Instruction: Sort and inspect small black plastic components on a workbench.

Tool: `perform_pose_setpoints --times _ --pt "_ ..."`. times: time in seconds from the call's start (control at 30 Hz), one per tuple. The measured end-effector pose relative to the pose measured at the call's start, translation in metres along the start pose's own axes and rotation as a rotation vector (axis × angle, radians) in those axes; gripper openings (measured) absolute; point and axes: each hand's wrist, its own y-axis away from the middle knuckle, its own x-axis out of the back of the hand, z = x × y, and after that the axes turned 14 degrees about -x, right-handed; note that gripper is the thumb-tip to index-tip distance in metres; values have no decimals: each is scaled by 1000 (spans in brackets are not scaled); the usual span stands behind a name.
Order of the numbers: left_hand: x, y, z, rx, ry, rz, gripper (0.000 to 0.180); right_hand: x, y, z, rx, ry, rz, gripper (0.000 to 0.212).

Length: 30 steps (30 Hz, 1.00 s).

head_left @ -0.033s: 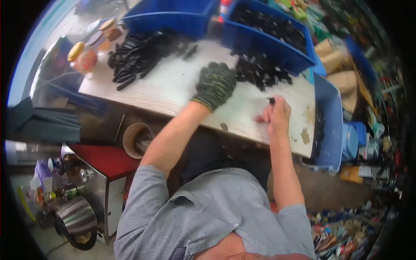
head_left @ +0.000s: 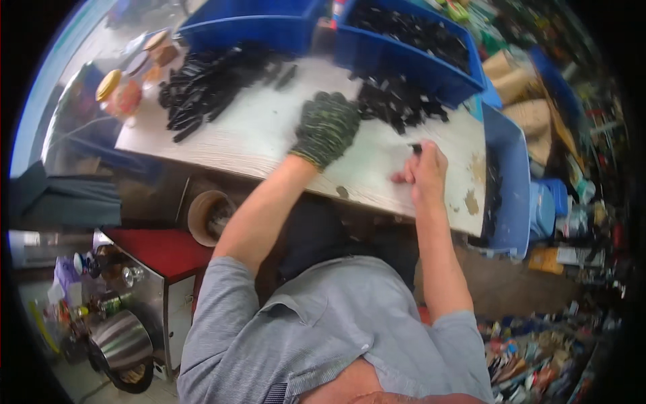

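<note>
My left hand (head_left: 328, 129) wears a dark green patterned knit glove and rests palm down over the white tabletop (head_left: 262, 128). Its fingers curl under, so whatever they may hold is hidden. Bare, my right hand (head_left: 427, 174) is closed at the right part of the table, a small black piece (head_left: 416, 149) pinched at its fingertips. Just beyond the hands lies a loose heap of short black pieces (head_left: 397, 104). Farther left, long black strips (head_left: 208, 91) are piled side by side.
A blue bin (head_left: 410, 60) full of black pieces stands at the far right, another blue bin (head_left: 252, 34) at the far left. Jars (head_left: 119, 93) stand by the table's left corner. A light blue tub (head_left: 508, 182) adjoins its right edge. Below sits a brown bucket (head_left: 202, 219).
The whole view has shifted slightly. Both hands keep their poses, and the black piece stays in my right fingertips.
</note>
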Motion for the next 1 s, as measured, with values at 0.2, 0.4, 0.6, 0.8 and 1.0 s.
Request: perform_pose_setpoints --times 0.2,0.4,0.6,0.8,1.0 --pt "18 12 34 82 826 247 21 4 -6 1 53 -60 65 29" --pt "5 21 74 -50 968 418 21 -3 6 0 74 -88 123 30" --pt "9 15 83 72 1115 316 22 3 4 8 160 0 93 28" --pt "-11 13 104 126 1090 484 28 0 4 8 182 -5 157 27" --pt "9 5 126 287 1248 451 38 15 -10 20 459 215 193 30"
